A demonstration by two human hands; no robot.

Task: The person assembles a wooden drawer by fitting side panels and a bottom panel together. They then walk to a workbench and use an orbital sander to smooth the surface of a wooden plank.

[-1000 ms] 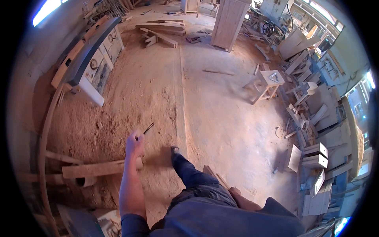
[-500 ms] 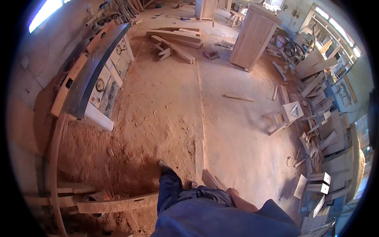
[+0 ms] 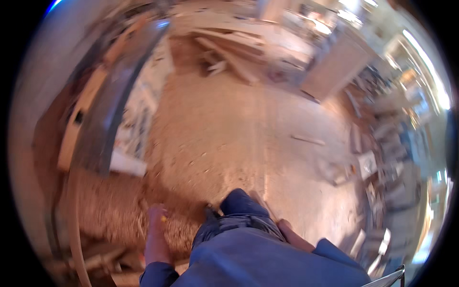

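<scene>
My right hand (image 3: 283, 225) is low in front of my body, beside my right hip. It is closed on a wooden board (image 3: 264, 203), whose far end sticks out ahead of my leg; the fingers themselves are mostly hidden. Out to the left, my left hand (image 3: 157, 210) hangs over the sawdust-covered floor, smeared by motion. A small yellow spot shows by it, too blurred to name. Nothing can be made out in that hand.
A long dark-topped machine (image 3: 103, 124) with a pale side stands along the left. Stacked timbers (image 3: 234, 48) lie ahead. A wooden cabinet (image 3: 337, 67) stands at far right. One loose stick (image 3: 308, 139) lies on the floor; a stool (image 3: 367, 165) and offcuts line the right wall.
My left arm has come into view at the lower left. My legs have changed position in a stride, and the surroundings have shifted and blurred. The board stays at my right hand.
</scene>
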